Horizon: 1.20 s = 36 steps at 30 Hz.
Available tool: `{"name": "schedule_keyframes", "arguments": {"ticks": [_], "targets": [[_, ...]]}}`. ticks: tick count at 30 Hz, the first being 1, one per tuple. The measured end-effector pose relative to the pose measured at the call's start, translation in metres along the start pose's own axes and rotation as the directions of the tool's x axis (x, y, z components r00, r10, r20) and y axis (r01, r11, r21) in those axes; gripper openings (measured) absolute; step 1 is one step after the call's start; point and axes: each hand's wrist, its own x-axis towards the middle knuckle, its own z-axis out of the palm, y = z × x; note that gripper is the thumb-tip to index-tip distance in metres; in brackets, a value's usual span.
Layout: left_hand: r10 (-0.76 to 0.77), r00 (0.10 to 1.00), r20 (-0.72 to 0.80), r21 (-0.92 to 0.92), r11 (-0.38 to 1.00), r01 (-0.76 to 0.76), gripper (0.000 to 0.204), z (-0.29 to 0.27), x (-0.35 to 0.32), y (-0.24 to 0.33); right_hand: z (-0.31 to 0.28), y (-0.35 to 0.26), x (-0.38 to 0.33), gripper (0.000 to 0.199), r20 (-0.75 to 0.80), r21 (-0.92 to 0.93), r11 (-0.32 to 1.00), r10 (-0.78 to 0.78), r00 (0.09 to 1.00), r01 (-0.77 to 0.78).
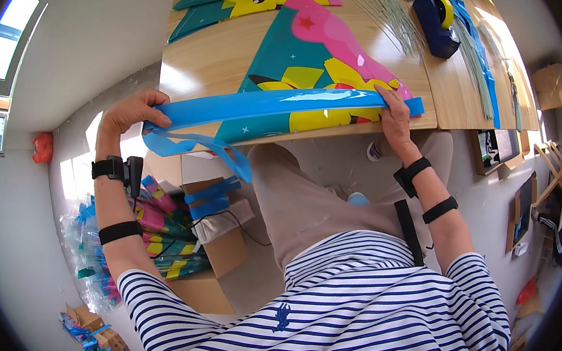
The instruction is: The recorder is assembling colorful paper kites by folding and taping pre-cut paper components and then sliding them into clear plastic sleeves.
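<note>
A long blue plastic strip [269, 104] is stretched across the near edge of a colourful triangular kite sheet [311, 54] lying on the wooden table [205, 56]. My left hand [132, 111] grips the strip's left end beyond the table's corner, where loose blue tails [219, 150] hang down. My right hand [393, 110] presses the strip's right end onto the kite's lower corner at the table edge.
More kite sheets [234, 1] lie at the table's far side, beside thin green rods [387, 9] and a dark blue tape dispenser [435, 21]. Cardboard boxes [224, 246] and bagged kites [160, 238] stand on the floor at my left. Wooden frames [527, 202] lean at the right.
</note>
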Motion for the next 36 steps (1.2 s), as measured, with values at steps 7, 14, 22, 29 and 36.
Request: {"name": "schedule_keyframes", "arguments": {"ticks": [7, 14, 22, 29, 36], "targets": [[-0.107, 0.929, -0.356, 0.189, 0.965, 0.183, 0.020, -0.050, 0.000, -0.037, 0.005, 0.004, -0.003, 0.049, -0.009, -0.103, 0.993, -0.057, 0.998, 0.055], [-0.030, 0.763, -0.646, 0.344, 0.881, 0.326, 0.026, 0.010, 0.069, -0.144, 0.015, 0.002, -0.008, 0.054, -0.037, -0.209, 0.971, -0.126, 0.991, 0.115], [-0.051, 0.544, -0.837, 0.337, 0.735, 0.588, 0.020, 0.033, 0.077, -0.094, 0.017, 0.003, -0.008, 0.058, -0.037, -0.191, 0.974, -0.132, 0.991, 0.123], [0.417, 0.826, -0.380, 0.212, 0.908, -0.361, 0.034, 0.114, 0.122, 0.059, 0.017, 0.004, -0.011, 0.062, -0.062, -0.199, 0.975, -0.116, 0.991, 0.102], [0.492, 0.870, -0.017, 0.121, 0.865, -0.487, 0.035, 0.238, 0.212, 0.140, 0.019, 0.003, -0.008, 0.057, -0.093, -0.199, 0.973, -0.137, 0.986, 0.116]]}}
